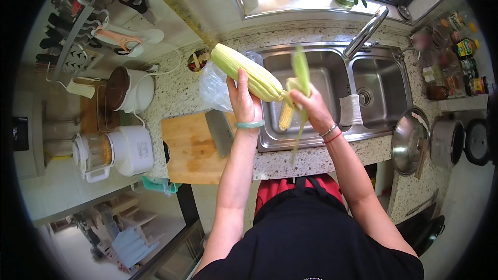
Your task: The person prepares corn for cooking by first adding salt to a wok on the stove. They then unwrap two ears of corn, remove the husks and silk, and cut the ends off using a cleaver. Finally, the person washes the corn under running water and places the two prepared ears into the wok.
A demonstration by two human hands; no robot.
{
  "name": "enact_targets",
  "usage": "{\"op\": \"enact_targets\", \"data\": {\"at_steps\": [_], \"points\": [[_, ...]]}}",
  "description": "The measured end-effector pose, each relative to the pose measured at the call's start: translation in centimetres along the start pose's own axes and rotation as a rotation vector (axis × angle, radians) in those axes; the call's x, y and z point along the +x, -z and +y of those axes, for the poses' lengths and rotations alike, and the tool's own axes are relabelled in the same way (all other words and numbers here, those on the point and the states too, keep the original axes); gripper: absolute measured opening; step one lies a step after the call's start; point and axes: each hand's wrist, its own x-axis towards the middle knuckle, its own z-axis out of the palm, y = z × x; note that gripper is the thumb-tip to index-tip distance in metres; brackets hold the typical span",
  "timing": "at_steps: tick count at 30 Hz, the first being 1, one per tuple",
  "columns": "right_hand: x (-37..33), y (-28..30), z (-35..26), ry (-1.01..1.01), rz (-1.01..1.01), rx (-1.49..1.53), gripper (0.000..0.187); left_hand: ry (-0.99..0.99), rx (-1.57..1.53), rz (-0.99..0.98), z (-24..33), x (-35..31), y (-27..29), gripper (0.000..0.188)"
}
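My left hand (244, 99) is closed around an ear of corn (246, 74), still wrapped in pale green husk and tilted over the front left of the large sink basin. At its lower right end, my right hand (312, 108) grips husk leaves (300, 67) by the stalk. One leaf sticks up, slightly blurred, and thinner strips hang below the fingers. A bare yellow corn cob (286, 116) shows in the sink (332, 72) just under my right hand. A clear plastic bag (215, 85) lies on the counter left of the ear, partly behind my left hand.
A wooden cutting board (189, 150) with a cleaver (220, 133) on it lies left of the sink. The faucet (367, 31) rises behind the basins, and a cloth (351, 110) hangs over their divider. A steel bowl (410, 140) stands at the right.
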Motion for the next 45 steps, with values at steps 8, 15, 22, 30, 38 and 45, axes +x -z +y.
{"op": "enact_targets", "data": {"at_steps": [8,15,22,30,38,45], "points": [[0.2,0.1,-0.2,-0.194,-0.37,-0.126,0.048,0.204,-0.145,-0.116,0.4,-0.4,-2.5,0.057],[0.0,0.8,3.0,0.0,-0.34,-0.38,0.035,0.045,0.216,-0.268,-1.1,-0.2,-2.0,0.047],[-1.6,3.5,1.4,0.438,-0.475,-1.083,0.017,0.739,-0.005,-0.355,-2.1,1.0,0.1,0.057],[0.6,9.2,0.2,0.0,0.153,-0.009,0.02,0.835,0.391,-0.218,-15.4,0.1,6.5,0.062],[2.2,13.5,3.9,-0.086,0.413,0.195,0.02,0.698,1.08,-0.28,-29.5,-1.6,10.1,0.083],[3.4,15.9,6.8,0.011,0.546,0.336,0.017,0.712,1.373,-0.173,-34.6,-3.6,11.5,0.09]]}}
